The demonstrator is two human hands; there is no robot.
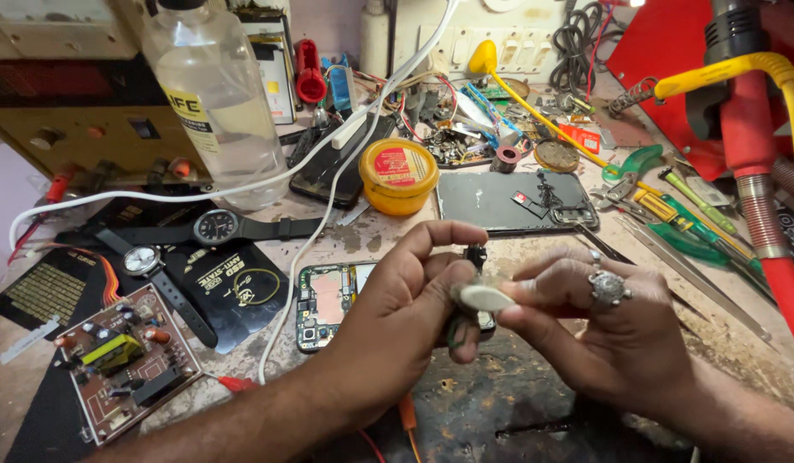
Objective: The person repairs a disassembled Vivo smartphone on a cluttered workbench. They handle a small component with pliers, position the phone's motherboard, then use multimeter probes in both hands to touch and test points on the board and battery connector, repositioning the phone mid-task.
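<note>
Both hands meet mid-bench. The left hand (pixel 414 296) is curled around a small dark part (pixel 476 257), thumb and fingers closed on it, held roughly upright. The right hand (pixel 602 321) pinches a flat white oval pick (pixel 487 297), its long axis pointing left, tip touching the part. An opened phone (pixel 324 300) lies just left of the left hand; tweezers (pixel 688 270) lie beyond the right.
</note>
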